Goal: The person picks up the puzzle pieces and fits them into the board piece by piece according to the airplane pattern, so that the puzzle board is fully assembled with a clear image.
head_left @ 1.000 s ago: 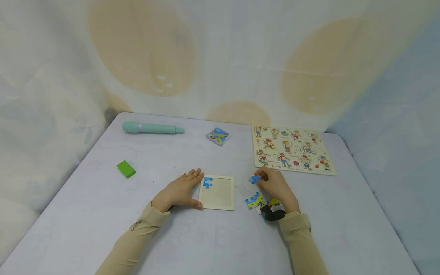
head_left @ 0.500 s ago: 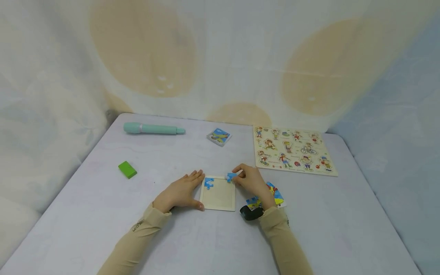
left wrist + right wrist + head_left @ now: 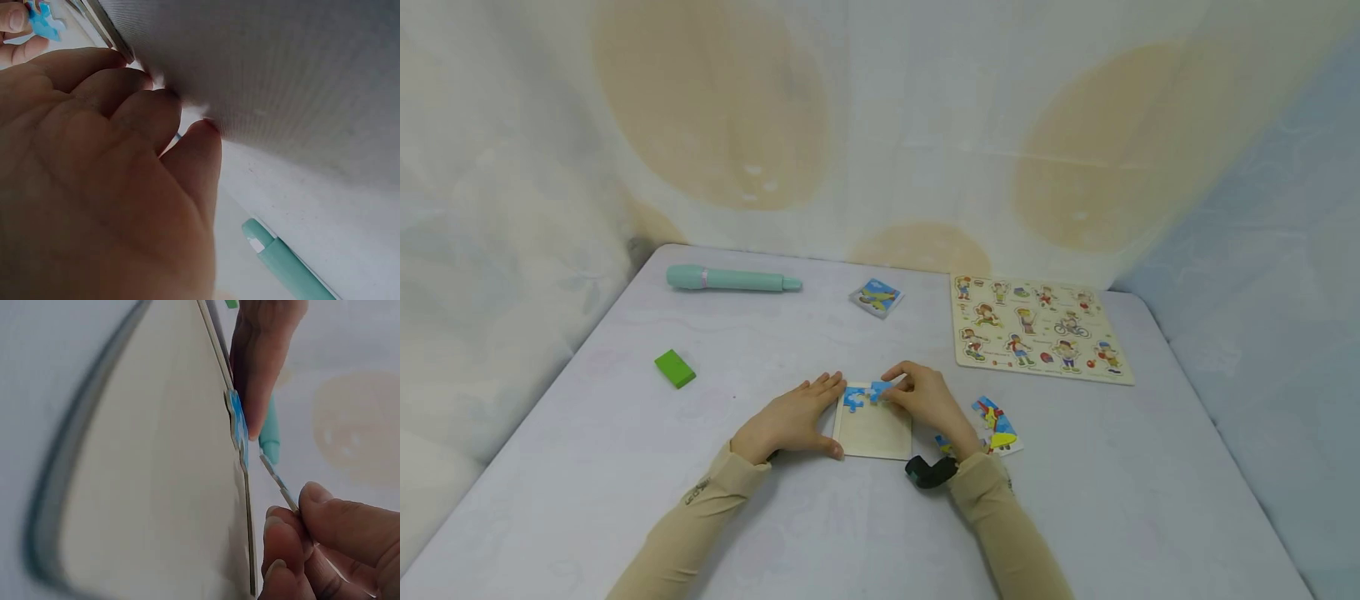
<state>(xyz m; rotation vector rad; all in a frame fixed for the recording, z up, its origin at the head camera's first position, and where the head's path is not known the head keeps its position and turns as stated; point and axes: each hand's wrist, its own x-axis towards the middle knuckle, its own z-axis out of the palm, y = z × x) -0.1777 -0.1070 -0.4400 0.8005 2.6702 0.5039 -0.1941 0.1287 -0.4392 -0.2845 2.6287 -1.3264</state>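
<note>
My right hand (image 3: 927, 402) pinches a blue jigsaw piece (image 3: 877, 390) between thumb and finger, over the top edge of the square wooden puzzle tray (image 3: 874, 435). In the right wrist view that piece (image 3: 279, 481) is held a little off the tray. Another blue jigsaw piece (image 3: 853, 399) lies in the tray's upper left corner. My left hand (image 3: 792, 419) is spread along the tray's left side, its fingertips at the upper corner and the thumb at the lower one. To the right lie several loose jigsaw pieces (image 3: 997, 425), partly hidden behind my right wrist.
A wooden board with pictured figures (image 3: 1037, 329) lies at the back right. Toward the back are a small square picture card (image 3: 877, 297) and a mint-green microphone-shaped object (image 3: 733, 279). A green block (image 3: 675, 368) sits on the left.
My right hand has carried the blue piece leftward from beside the loose pieces to the tray's top edge, near the piece in the corner. My left hand stays in place.
</note>
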